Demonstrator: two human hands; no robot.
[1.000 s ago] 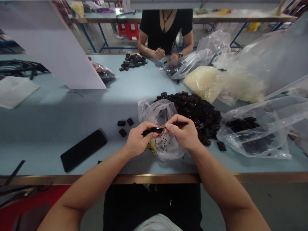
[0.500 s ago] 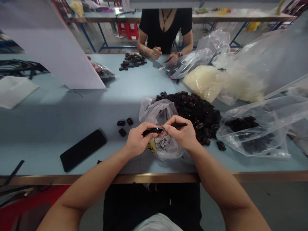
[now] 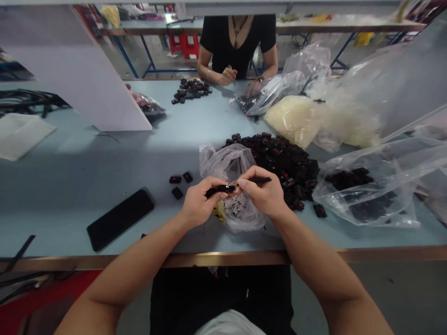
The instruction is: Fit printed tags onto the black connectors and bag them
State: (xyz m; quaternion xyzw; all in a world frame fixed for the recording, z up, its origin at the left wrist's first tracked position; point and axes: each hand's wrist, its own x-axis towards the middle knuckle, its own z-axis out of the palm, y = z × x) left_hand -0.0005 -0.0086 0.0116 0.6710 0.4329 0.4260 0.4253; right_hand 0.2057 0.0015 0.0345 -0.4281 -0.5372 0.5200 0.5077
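My left hand (image 3: 198, 201) pinches a small black plastic housing (image 3: 226, 188) above an opened clear plastic bag (image 3: 232, 223). Small white pieces (image 3: 238, 204) lie inside that bag. Between the fingers of my right hand (image 3: 262, 191) are slim black tweezers (image 3: 261, 179), held like a pen, their tip meeting the housing's right end. Fingers hide the contact point. Just behind and right of my hands spreads a big heap of black housings (image 3: 279, 156), some with red marks. Three loose housings (image 3: 177, 192) lie left of my left hand.
A black phone (image 3: 120, 219) lies at front left. Bags with cream-coloured contents (image 3: 293, 118) and a clear bag of black parts (image 3: 370, 200) stand on the right. A white panel (image 3: 118, 107) rises at left. Across the table a co-worker's hand (image 3: 227, 76) holds a thin tool near another pile (image 3: 191, 89).
My hands stay nearly in place, with the housing and tweezers still together. The co-worker's right-side hand has moved to the bag of dark parts. The view has shifted slightly.
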